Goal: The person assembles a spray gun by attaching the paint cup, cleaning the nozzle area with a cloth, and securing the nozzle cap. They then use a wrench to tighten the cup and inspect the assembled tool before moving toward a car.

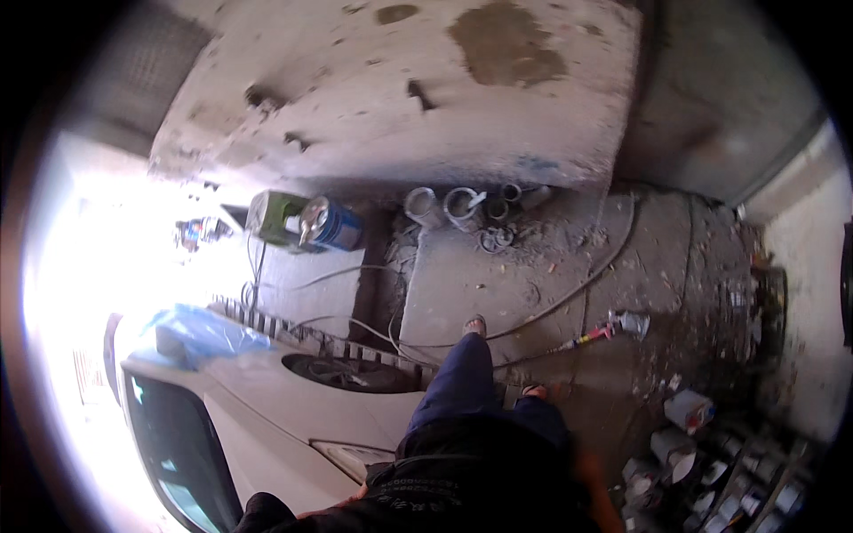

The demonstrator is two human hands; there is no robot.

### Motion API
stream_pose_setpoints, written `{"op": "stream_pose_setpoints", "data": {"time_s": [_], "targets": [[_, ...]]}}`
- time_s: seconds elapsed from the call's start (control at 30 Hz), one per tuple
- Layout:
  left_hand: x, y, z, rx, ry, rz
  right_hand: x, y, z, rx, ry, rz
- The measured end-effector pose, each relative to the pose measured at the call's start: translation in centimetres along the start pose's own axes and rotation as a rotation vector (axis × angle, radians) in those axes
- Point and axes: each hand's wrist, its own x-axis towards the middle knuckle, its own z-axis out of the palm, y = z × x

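My left hand (336, 505) shows only as a strip of skin at the lower edge, beside the headlight (351, 460) of a white car (258, 413). Its fingers are hidden, so what it holds, if anything, does not show. On the right of my body, my right hand (597, 484) is a dark orange smear of motion and its fingers cannot be made out. The car's front wheel (351, 373) is just left of my legs. Blue plastic film (191, 336) covers part of the car's far end.
A hose (569, 296) curves over the floor past my feet. Beyond my right foot lies a red-and-yellow tool (597, 334). Buckets (462, 209) and a blue drum (333, 224) line the far stained wall (373, 115). Several cans (684, 410) crowd the lower right. A slatted drain (293, 335) runs beside the car.
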Motion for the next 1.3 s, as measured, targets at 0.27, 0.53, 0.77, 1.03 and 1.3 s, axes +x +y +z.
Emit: {"op": "stream_pose_setpoints", "data": {"time_s": [0.27, 0.53, 0.77, 1.03, 1.3], "targets": [[3.2, -0.7, -3.3, -0.279, 0.062, 0.048, 9.4, -11.1, -2.0, -0.569, 0.184, -0.729], [11.2, 0.6, -12.9, -0.527, 0.082, 0.062, 17.4, -35.6, 0.0, -0.402, 0.187, -0.424], [12.2, -0.3, -19.7, -0.807, 0.177, 0.024, 22.8, -59.3, 3.4, -0.255, -0.032, -0.073], [11.6, -1.6, -21.0, -1.111, 0.214, -0.213, 34.5, -70.4, 10.1, -0.793, -0.193, -0.351], [11.2, 0.4, -26.4, -1.303, 0.209, -0.389, 40.1, -90.7, 24.8, -0.639, -0.524, -0.182]]}}
